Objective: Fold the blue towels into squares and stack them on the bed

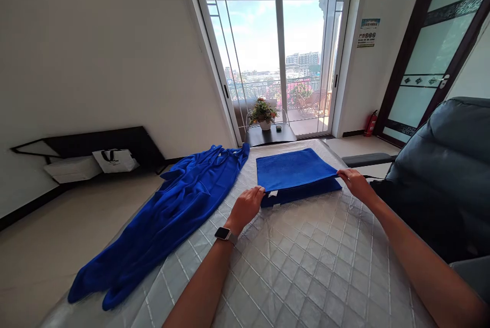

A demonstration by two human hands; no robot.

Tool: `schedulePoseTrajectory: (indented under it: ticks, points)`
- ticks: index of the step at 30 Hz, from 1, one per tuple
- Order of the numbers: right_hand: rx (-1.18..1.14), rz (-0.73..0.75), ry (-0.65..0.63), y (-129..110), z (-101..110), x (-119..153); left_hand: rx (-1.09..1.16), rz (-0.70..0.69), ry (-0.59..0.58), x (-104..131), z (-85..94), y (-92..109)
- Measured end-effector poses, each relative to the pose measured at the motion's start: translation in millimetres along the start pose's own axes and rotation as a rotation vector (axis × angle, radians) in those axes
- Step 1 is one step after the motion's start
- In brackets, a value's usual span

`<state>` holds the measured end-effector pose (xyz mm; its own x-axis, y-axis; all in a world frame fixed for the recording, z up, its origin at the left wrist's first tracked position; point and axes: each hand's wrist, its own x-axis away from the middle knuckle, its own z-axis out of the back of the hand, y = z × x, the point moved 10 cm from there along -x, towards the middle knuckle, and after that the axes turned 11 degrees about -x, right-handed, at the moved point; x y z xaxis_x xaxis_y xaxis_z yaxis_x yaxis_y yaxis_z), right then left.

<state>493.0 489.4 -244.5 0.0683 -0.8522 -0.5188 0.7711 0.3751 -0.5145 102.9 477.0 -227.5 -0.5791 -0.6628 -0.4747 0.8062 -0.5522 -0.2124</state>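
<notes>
A flat blue cloth [294,168] lies over another blue piece on the quilted mattress, its near edge lifted a little. My left hand [248,206] pinches the near left corner, beside a small white tag; a watch is on that wrist. The near right corner is pinched by my right hand [356,183]. Beneath the raised edge shows the lower blue cloth [302,192], which also has a white tag. To the left, a long rumpled blue cloth [172,210] is spread along the mattress [306,266].
Beyond the mattress, a small table [270,136] bears a potted flower arrangement [263,112] before sliding glass doors. A dark leather chair [455,164] stands close on the right. On the left, a low black shelf [111,141] holds white bags.
</notes>
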Motion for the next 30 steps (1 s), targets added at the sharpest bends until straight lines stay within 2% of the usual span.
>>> schedulePoseTrajectory:
  ticks: [3,6,10,17,22,24,26,28,30]
  points:
    - [-0.029,-0.034,-0.177,9,-17,4,0.041,-0.077,-0.107,3,-5.1,9]
    - [-0.044,-0.085,-0.261,18,-27,13,0.032,-0.077,-0.184,4,-6.0,12]
    - [-0.05,-0.101,-0.275,22,-29,18,0.046,-0.053,-0.218,2,-3.3,13]
    - [-0.091,-0.048,-0.279,22,-30,17,0.076,-0.04,-0.284,-1,-9.8,15]
    - [0.007,-0.059,-0.182,14,-27,27,0.132,0.02,-0.324,0,-8.1,11]
    - [0.065,-0.06,-0.155,10,-26,31,0.148,0.044,-0.329,7,-1.5,0]
    - [0.102,-0.065,-0.141,9,-25,33,0.093,0.086,-0.32,25,10.6,-22]
    - [0.136,-0.054,-0.118,8,-23,34,-0.039,0.168,-0.32,57,26.7,-56]
    - [0.213,-0.039,-0.062,8,-18,35,-0.187,0.273,-0.342,102,44.3,-93]
